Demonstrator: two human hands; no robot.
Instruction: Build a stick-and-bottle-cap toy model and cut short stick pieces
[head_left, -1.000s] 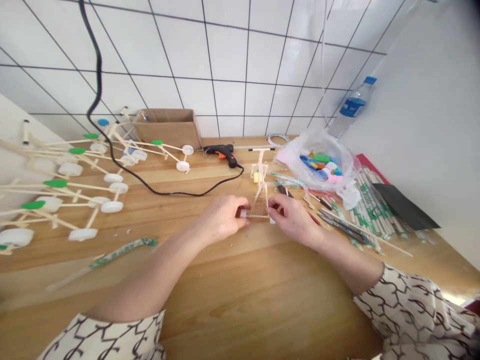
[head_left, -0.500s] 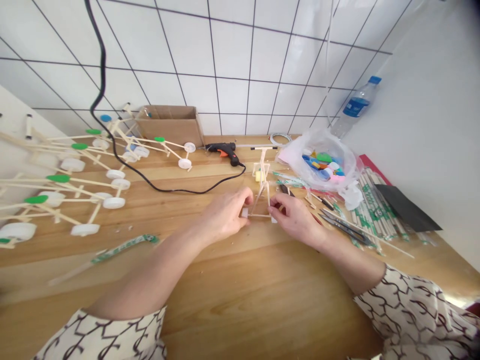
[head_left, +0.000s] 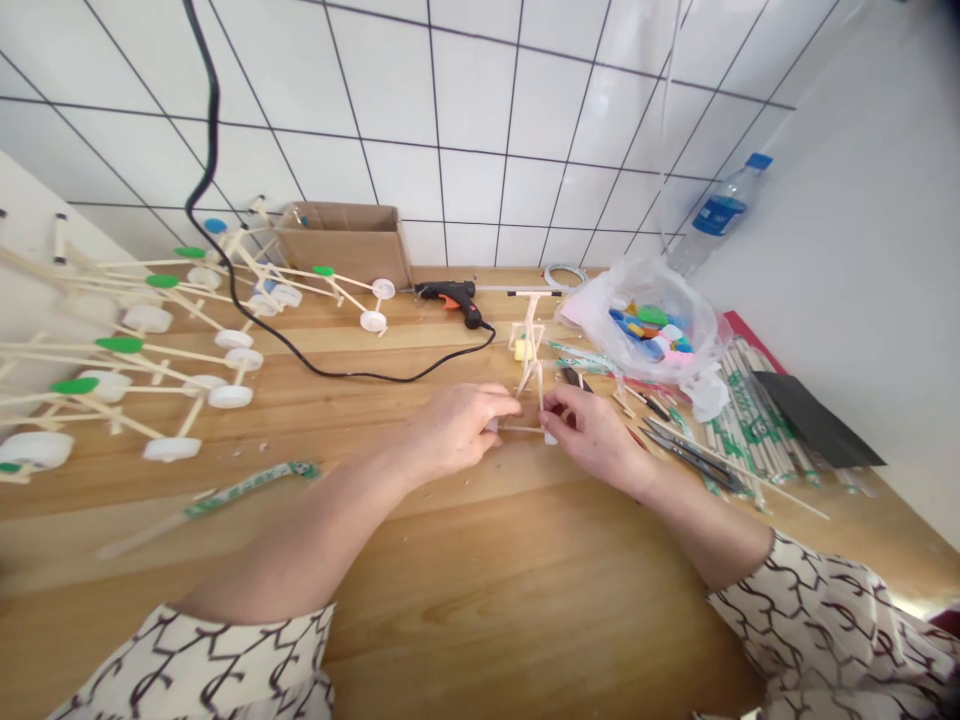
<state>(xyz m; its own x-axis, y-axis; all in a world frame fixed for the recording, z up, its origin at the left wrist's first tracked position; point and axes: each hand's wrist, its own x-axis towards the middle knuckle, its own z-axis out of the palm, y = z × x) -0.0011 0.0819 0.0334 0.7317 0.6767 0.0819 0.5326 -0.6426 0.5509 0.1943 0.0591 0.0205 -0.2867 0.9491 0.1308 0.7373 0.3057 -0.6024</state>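
Note:
Between my two hands a small scooter-like model of pale wooden sticks (head_left: pixel 531 340) stands on the table, with a black-tipped crossbar at its top. A thin axle stick (head_left: pixel 521 429) runs across its near end, with a white wheel at either side, each partly covered by fingers. My left hand (head_left: pixel 457 425) is closed round the left wheel (head_left: pixel 493 425), its forefinger reaching over the frame. With thumb and forefinger, my right hand (head_left: pixel 585 425) pinches the frame beside the right wheel (head_left: pixel 550 437). A yellow piece (head_left: pixel 523 349) sits behind the frame.
Several finished stick models (head_left: pixel 172 360) with white wheels crowd the left. A black glue gun (head_left: pixel 454 298) and its cord lie at the back near a cardboard box (head_left: pixel 341 245). To the right are a bag of bottle caps (head_left: pixel 652 325), scissors (head_left: pixel 694 455) and wrapped chopsticks (head_left: pixel 757 410).
My left forefinger has moved right, over the stick frame, hiding more of the left wheel. My right hand keeps its pinch. The whole view has shifted slightly.

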